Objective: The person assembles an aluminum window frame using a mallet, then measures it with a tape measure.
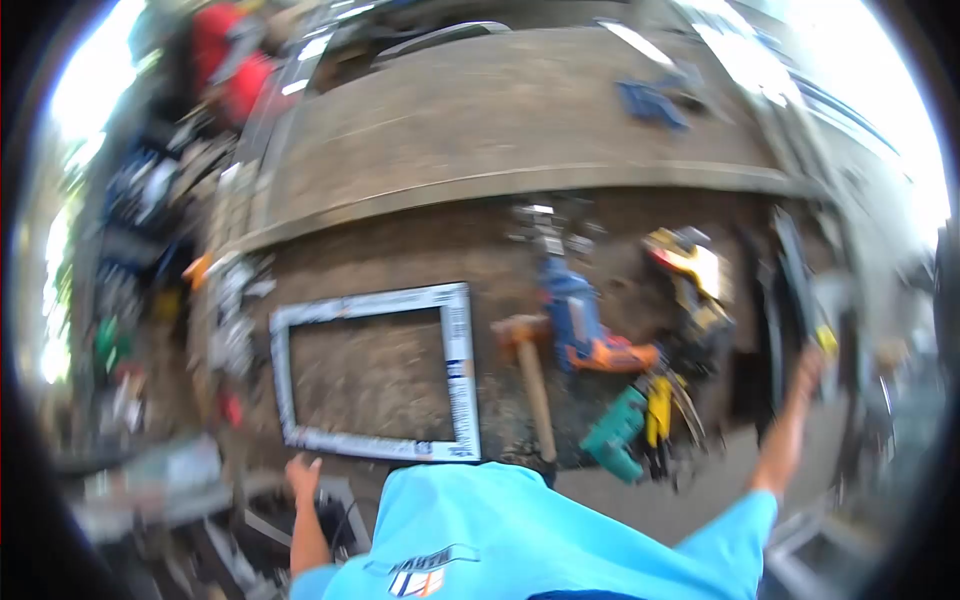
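A white rectangular frame with printed markings (462, 375) lies flat on the brown workbench (380, 250). Just below its lower left corner is my left hand (303, 472), apart from the frame, its fingers spread and holding nothing. Far to the right, my right hand (812, 362) is raised at the bench's right edge, beside a small yellow item (826, 340). Motion blur hides whether its fingers grip that item. Near the frame's right side lies a hammer with a wooden handle (537, 400).
Right of the hammer lie a blue and orange power tool (573, 310), a teal tool (616, 435), yellow-handled pliers (658, 410) and a yellow tool (695, 280). Long dark bars (790, 270) are at the right. A raised ledge (520, 180) crosses the bench.
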{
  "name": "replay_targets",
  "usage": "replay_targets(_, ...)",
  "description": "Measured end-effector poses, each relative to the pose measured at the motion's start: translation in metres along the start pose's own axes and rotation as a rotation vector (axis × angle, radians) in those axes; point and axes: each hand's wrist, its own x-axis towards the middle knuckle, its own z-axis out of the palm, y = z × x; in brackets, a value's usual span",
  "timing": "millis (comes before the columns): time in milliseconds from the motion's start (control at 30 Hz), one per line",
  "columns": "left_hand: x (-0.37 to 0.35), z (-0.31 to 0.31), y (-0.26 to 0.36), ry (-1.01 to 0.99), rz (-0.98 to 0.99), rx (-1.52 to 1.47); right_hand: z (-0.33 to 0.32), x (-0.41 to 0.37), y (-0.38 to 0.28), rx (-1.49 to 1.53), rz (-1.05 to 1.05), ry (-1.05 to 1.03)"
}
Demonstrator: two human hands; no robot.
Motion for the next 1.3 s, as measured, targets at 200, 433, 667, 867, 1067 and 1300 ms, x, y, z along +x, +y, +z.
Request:
replay_targets(200, -0.035, -0.031, 0.030, -0.140, -0.123, 0.091, -0.033, 0.037, 0.013, 0.504, 0.154, -0.311)
replay_targets(433, -0.045, -0.060, 0.128, -0.198, -0.091, 0.031, -0.211, 0.016, -0.045, 0.857, 0.272, -0.365)
replay_targets(667, -0.045, -0.010, 0.232, 0.036, 0.231, -0.091, -0.335, -0.007, -0.110, 0.983, 0.108, -0.417)
replay_targets(867, -0.076, -0.016, 0.381, -0.578, 0.395, -0.435, -0.286, 0.017, -0.087, 1.463, 0.318, -0.569)
replay_targets(1067, -0.153, -0.024, 0.452, -0.926, 0.865, -0.714, -0.231, -0.015, -0.107, 1.825, 0.219, -1.178)
replay_targets(1300, -0.165, 0.021, 0.380, -1.348, 0.500, -1.141, -0.441, -0.286, -0.252, 1.411, -0.677, -1.140)
